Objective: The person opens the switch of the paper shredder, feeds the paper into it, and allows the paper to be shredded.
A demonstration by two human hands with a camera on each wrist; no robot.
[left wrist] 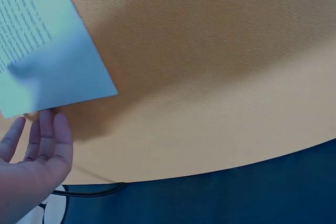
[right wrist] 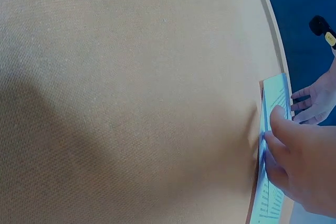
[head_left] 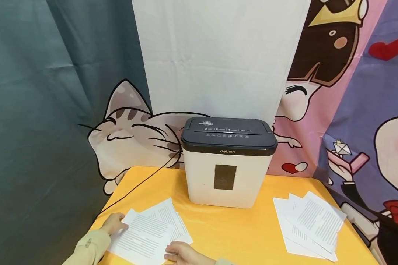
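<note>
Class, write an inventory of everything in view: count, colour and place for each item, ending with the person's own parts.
Table: one, yellow in the head view, lower middle.
Shredder: one, white with black top, toward the table's far side.
Left papers: several, exact count unclear, white with dark print, between the hands.
Right papers: several overlapping, exact count unclear, white with dark print, table's right side.
Cord: one, black, across the table's far left.
Backdrop: cartoon-printed, green-grey, white, pink and purple, behind the table.
Sleeves: two, pale, bottom of the head view.
Left hand: one, bare, at the left papers' left edge.
Right hand: one, bare, at their right edge.
</note>
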